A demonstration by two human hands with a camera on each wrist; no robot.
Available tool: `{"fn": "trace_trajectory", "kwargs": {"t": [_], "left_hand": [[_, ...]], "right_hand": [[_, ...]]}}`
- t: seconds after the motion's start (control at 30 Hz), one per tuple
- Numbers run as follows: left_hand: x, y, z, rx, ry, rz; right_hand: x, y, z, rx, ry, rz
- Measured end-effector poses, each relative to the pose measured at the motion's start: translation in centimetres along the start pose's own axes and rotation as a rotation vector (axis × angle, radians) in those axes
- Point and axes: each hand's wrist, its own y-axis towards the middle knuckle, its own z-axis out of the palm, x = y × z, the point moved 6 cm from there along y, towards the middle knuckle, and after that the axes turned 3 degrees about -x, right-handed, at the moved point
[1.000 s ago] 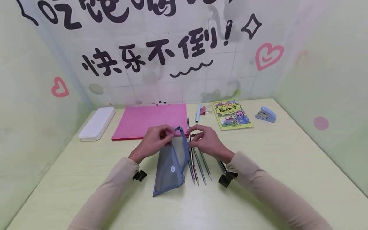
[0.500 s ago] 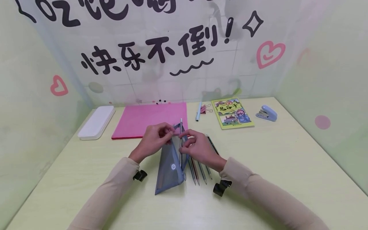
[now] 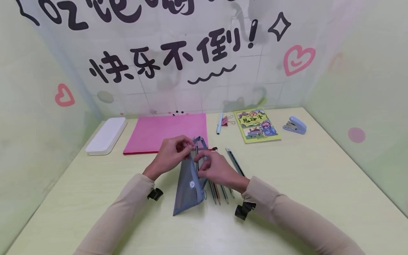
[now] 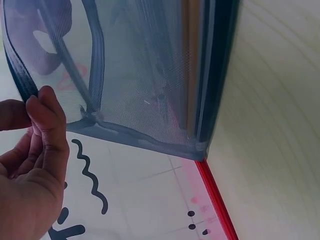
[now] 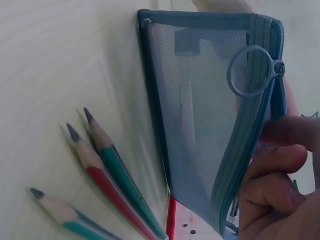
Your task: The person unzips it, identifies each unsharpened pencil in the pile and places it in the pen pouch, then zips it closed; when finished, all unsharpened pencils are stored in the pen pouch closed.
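A blue-grey mesh zip pencil pouch (image 3: 186, 193) stands on its long edge with its zip side open. My left hand (image 3: 170, 154) pinches the zip edge near the far end, also seen in the left wrist view. Between thumb and fingers, my right hand (image 3: 216, 169) holds a dark pencil (image 3: 196, 156) that runs down into the pouch mouth; its lower part is hidden. Through the mesh in the left wrist view, long brown pencil-like sticks (image 4: 189, 75) lie along the bottom. Several pencils, one a red pencil (image 5: 112, 192), lie beside the pouch, partly under my right hand.
Another dark pencil (image 3: 236, 162) lies right of my hand. Behind are a pink folder (image 3: 169, 131), a white case (image 3: 106, 136), a light blue pen (image 3: 219, 124), binder clips (image 3: 225, 122), a yellow booklet (image 3: 256, 125) and a blue stapler (image 3: 295, 125). Walls enclose the table.
My right hand has moved left from the loose pencils to the pouch mouth with a pencil, which has sunk lower into the pouch. My left hand keeps its pinch on the edge.
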Motion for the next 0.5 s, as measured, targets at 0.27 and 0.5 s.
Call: {"fn": "trace_trajectory", "kwargs": {"t": [0.27,0.5], "left_hand": [[-0.1,0.1,-0.1,-0.003,-0.008,-0.006],[0.2,0.2,-0.1,0.016,-0.004,-0.013]], "right_hand": [[-0.1,-0.1,-2.0,-0.024,-0.064,-0.014],[-2.1,-0.1,-6.6,-0.11,-0.202,0.013]]}}
